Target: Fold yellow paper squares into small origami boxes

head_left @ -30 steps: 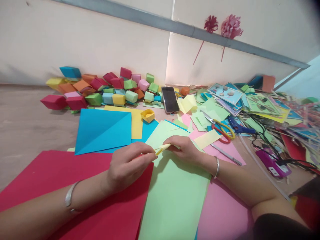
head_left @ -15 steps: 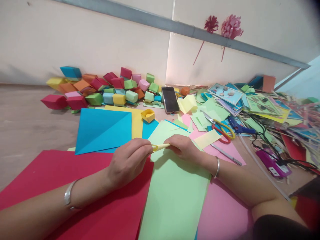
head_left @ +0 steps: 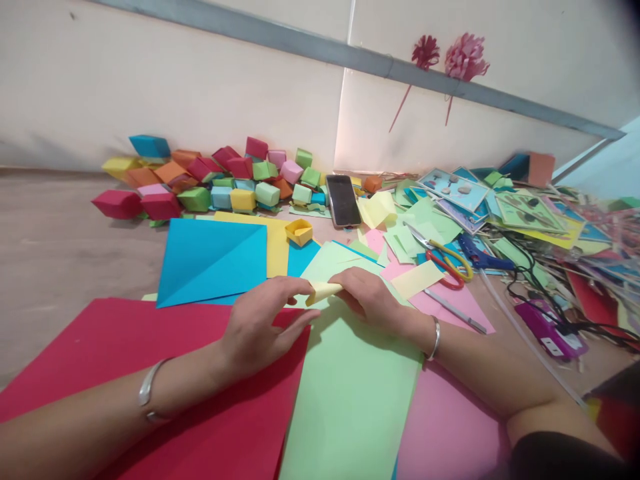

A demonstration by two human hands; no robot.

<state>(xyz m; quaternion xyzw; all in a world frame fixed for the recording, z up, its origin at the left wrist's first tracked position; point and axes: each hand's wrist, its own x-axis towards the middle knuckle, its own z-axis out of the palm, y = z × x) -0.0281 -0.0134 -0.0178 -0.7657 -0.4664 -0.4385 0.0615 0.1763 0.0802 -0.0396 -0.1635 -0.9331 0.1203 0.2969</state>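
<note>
A small folded piece of pale yellow paper [head_left: 324, 292] is pinched in my right hand [head_left: 369, 299], above the light green sheet [head_left: 353, 393]. At its left end, the fingertips of my left hand [head_left: 265, 321] touch the paper, while the thumb is spread away below. The left hand is open, over the edge of the red sheet [head_left: 200, 413]. Just beyond the hands stands a small yellow folded paper box [head_left: 299, 233]. A flat pale yellow strip [head_left: 417, 279] lies right of my right hand.
Blue sheets [head_left: 213, 260] and a pink sheet [head_left: 450, 427] flank the work. Scissors [head_left: 445, 259], a grey pen-like tool [head_left: 456, 311], a glue gun [head_left: 480, 253] and a purple power strip [head_left: 550, 330] lie right. Several coloured paper boxes [head_left: 200, 177] and a phone [head_left: 343, 201] line the wall.
My left thumb has come away from the folded yellow paper and spread downward, where it was pinching before. The paper's left end has opened wider. My right hand keeps its grip.
</note>
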